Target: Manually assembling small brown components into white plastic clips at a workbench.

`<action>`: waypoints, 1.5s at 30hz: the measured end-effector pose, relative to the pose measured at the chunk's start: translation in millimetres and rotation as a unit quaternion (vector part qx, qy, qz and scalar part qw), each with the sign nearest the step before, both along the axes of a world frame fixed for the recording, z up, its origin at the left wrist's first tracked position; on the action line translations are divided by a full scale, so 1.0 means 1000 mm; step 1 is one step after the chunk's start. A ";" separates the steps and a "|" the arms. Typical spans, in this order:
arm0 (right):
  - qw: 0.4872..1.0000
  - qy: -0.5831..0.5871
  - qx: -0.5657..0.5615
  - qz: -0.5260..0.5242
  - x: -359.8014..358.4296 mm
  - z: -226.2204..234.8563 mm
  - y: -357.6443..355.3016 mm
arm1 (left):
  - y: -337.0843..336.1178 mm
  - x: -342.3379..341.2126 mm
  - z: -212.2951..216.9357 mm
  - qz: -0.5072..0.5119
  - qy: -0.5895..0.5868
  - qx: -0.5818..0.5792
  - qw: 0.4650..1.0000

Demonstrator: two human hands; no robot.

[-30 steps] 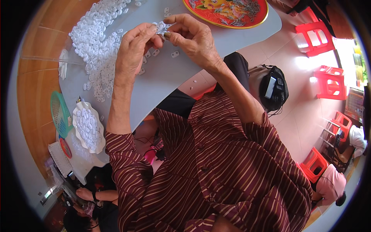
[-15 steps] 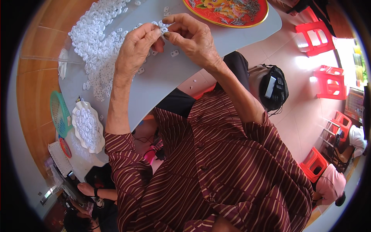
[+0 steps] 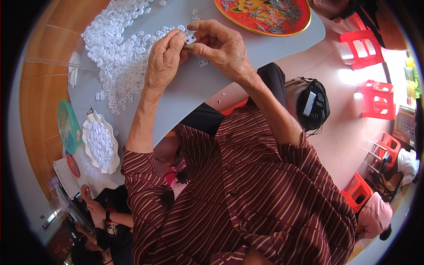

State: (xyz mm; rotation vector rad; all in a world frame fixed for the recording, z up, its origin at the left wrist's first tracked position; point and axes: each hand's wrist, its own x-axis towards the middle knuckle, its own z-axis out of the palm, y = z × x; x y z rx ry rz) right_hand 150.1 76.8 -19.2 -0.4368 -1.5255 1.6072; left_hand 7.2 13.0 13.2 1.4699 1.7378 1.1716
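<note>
My left hand [image 3: 165, 59] and my right hand [image 3: 224, 49] meet above the grey table [image 3: 185, 95], fingertips close together. Between them shows a small white plastic piece with two dark holes [image 3: 191, 39]. Both hands are closed in a pinch on it; parts of the fingertips hide its edge. A large heap of similar white pieces [image 3: 106, 42] spreads over the table left of my left hand. A loose white piece [image 3: 203, 62] lies just under my right hand. Beyond my right hand, a red round tray with a gold rim [image 3: 291, 33] holds many small grey metal parts.
Left on the table stand a white wavy-edged dish [image 3: 115, 160] of white pieces and a green basket [image 3: 66, 128]. A co-worker's hand [image 3: 90, 201] shows at lower left. Right, on the tiled floor, are a black bag [image 3: 314, 106] and red stools [image 3: 377, 99].
My left hand has turned and moved slightly right. The white piece between my fingers now shows its holes more plainly. The co-worker's hands at lower left have shifted.
</note>
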 end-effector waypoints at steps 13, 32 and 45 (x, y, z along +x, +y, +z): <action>0.987 -0.047 0.127 -0.085 -0.004 -0.002 -0.005 | -0.002 -0.011 -0.009 -0.023 0.006 0.007 1.000; 0.982 -0.062 0.161 -0.081 0.002 0.004 -0.008 | -0.007 -0.003 -0.005 -0.048 0.007 0.023 0.999; 0.997 -0.048 0.067 -0.015 0.004 0.007 -0.003 | -0.004 -0.010 -0.003 -0.043 -0.001 0.002 0.999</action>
